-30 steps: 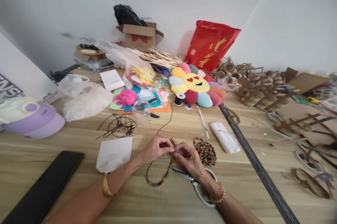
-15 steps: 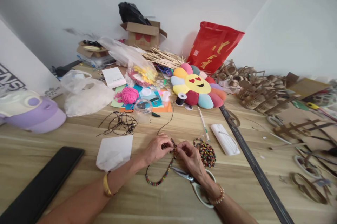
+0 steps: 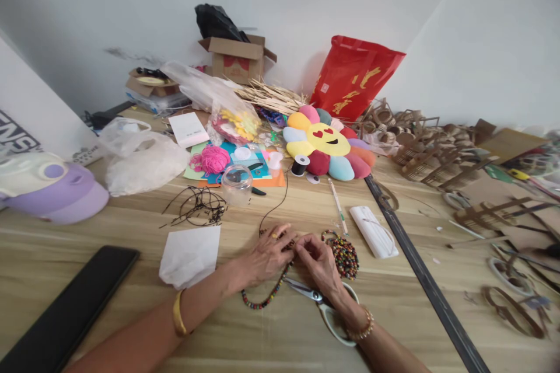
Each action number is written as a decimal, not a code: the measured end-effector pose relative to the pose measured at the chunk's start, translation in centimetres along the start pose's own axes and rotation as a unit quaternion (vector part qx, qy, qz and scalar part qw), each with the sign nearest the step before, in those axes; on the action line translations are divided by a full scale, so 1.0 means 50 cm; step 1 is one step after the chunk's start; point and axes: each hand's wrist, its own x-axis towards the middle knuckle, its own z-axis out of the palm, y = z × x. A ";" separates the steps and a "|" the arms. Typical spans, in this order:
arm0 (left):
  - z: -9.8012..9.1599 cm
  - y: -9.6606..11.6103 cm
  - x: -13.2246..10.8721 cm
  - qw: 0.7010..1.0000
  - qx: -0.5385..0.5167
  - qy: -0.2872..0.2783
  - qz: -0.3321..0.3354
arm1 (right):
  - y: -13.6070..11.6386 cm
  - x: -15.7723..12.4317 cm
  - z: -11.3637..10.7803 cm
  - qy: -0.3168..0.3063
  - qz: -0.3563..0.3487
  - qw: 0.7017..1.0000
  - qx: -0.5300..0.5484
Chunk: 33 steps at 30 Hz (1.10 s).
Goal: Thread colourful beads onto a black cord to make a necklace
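Observation:
A string of small multicoloured beads point(image 3: 265, 303) loops on the wooden table in front of me. My left hand point(image 3: 270, 255) lies back-up over the upper part of the string, its fingers curled down on it and touching the right fingertips. Thumb and forefinger of my right hand point(image 3: 318, 259) are pinched at the same spot; what lies between them is hidden. Black cord point(image 3: 283, 195) runs from a spool point(image 3: 300, 165) down to the left hand. Beside my right hand sits a pile of strung beads point(image 3: 344, 256). Scissors point(image 3: 326, 309) lie partly beneath the right wrist.
A clear jar point(image 3: 237, 185), tangled black cord point(image 3: 196, 206) and white paper point(image 3: 190, 256) lie to the left. A flower cushion point(image 3: 326, 142) is behind. On the right are a white power bank point(image 3: 374, 232), a black strip point(image 3: 420, 268) and wooden pieces point(image 3: 485, 215).
My left hand has turned from a side-on pinch to back-up, its fingers reaching right over the beads. My right hand stays nearly where it was, still pinched.

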 end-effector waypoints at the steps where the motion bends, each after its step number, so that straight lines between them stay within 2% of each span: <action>1: 0.004 -0.001 -0.002 1.000 0.012 -0.010 0.013 | -0.001 0.000 0.000 -0.004 0.000 1.000 0.007; 5: 0.012 -0.007 -0.007 0.998 0.036 -0.026 0.051 | -0.001 -0.001 0.000 -0.007 0.005 1.000 0.017; 10: 0.000 -0.011 -0.007 0.995 0.033 -0.035 0.082 | 0.004 -0.001 0.001 0.002 0.008 1.000 0.012; 18: -0.003 -0.017 0.000 0.991 0.064 0.015 0.113 | 0.001 0.000 0.001 0.002 0.009 1.000 0.003; 25: -0.005 -0.021 -0.006 0.993 0.065 0.008 0.097 | 0.005 0.000 0.001 -0.001 0.013 1.000 0.000; 33: 0.003 -0.032 -0.007 0.998 -0.028 0.026 0.049 | 0.004 0.001 0.001 0.006 0.013 1.000 0.002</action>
